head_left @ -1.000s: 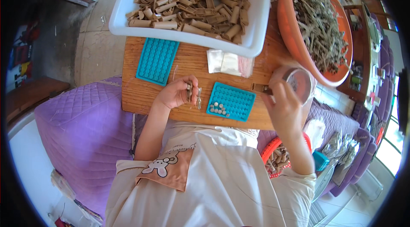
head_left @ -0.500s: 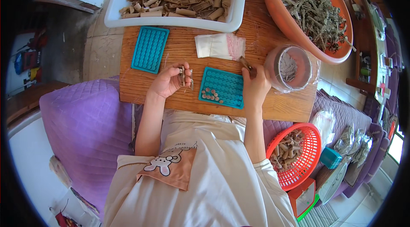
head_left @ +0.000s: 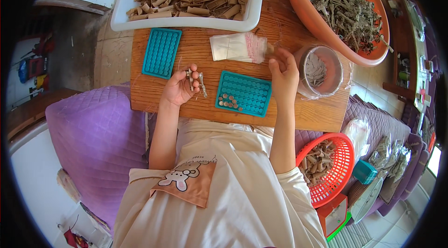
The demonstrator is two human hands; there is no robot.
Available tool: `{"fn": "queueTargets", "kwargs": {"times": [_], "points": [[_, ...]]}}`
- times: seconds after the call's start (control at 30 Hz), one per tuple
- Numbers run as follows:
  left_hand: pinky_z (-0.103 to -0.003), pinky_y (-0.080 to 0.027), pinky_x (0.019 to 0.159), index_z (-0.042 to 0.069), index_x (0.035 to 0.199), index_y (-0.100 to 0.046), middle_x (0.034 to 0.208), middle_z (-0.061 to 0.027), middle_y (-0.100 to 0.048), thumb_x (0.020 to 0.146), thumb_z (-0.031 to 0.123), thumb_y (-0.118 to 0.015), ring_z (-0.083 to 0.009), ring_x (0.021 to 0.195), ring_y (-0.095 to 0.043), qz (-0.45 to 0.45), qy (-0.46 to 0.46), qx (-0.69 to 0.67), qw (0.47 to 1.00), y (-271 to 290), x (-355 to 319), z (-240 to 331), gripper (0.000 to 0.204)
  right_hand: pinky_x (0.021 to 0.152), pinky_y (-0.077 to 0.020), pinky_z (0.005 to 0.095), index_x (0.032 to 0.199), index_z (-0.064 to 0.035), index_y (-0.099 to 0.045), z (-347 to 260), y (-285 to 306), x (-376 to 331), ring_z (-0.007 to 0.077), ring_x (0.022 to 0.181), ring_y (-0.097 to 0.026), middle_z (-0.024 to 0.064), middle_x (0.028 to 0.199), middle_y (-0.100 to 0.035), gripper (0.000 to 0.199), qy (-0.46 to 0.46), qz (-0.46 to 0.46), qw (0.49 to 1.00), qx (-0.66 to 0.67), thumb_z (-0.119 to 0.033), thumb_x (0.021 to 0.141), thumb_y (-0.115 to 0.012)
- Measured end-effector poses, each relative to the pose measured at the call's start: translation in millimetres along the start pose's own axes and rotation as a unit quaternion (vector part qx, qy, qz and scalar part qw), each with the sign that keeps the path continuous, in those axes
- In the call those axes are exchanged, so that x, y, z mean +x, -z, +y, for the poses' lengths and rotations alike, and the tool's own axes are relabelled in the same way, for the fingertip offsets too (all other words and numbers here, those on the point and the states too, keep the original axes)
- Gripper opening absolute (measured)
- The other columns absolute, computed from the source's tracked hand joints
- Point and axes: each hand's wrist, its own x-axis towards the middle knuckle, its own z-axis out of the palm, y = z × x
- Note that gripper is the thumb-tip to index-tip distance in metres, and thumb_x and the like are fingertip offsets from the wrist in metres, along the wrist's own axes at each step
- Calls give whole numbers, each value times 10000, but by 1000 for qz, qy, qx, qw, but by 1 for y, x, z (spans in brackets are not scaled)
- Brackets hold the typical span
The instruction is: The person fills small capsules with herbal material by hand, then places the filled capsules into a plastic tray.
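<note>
Nearest, the left hand is resting on the wooden board, fingers pinched shut around small metal tweezers. Just beside it, a teal tray is lying flat, holding a few small round pieces in its near corner. The right hand is hovering between that tray and a clear jar, fingers loosely curled; whether it is gripping anything, I cannot tell. Farther off, clear bags, a second teal tray and a white tub of brown sticks are sitting.

Left hand curled, right hand raised.
</note>
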Motion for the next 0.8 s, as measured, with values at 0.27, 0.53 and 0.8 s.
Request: {"fn": "queueTargets", "kwargs": {"times": [0.27, 0.53, 0.8], "points": [[-297, -497, 710, 15, 1057, -496, 934, -105, -585, 822, 112, -477, -195, 794, -594, 140, 9, 215, 966, -47, 3, -19, 255, 610, -456, 268, 995, 3, -524, 6, 12, -10, 176, 687, -573, 99, 822, -585, 240, 90, 5, 967, -240, -31, 761, -564], [-263, -480, 744, 8, 1102, -484, 974, -96, -577, 836, 121, -509, -143, 825, -573, 141, 45, 323, 935, -111, 18, -40, 290, 584, -440, 317, 894, -1, -561, -10, 5, 1, 224, 613, -553, 132, 725, -576, 179, 136, -37, 964, -227, -66, 733, -604], [-235, -455, 637, 17, 1162, -456, 899, -72, -598, 829, 102, -543, -86, 738, -549, 149, -82, 535, 828, -136, 17, -64, 355, 588, -436, 212, 890, -1, -557, -74, 11, -48, 74, 678, -541, 39, 769, -605, 111, -133, -231, 931, 249, -52, 793, -577]]}}
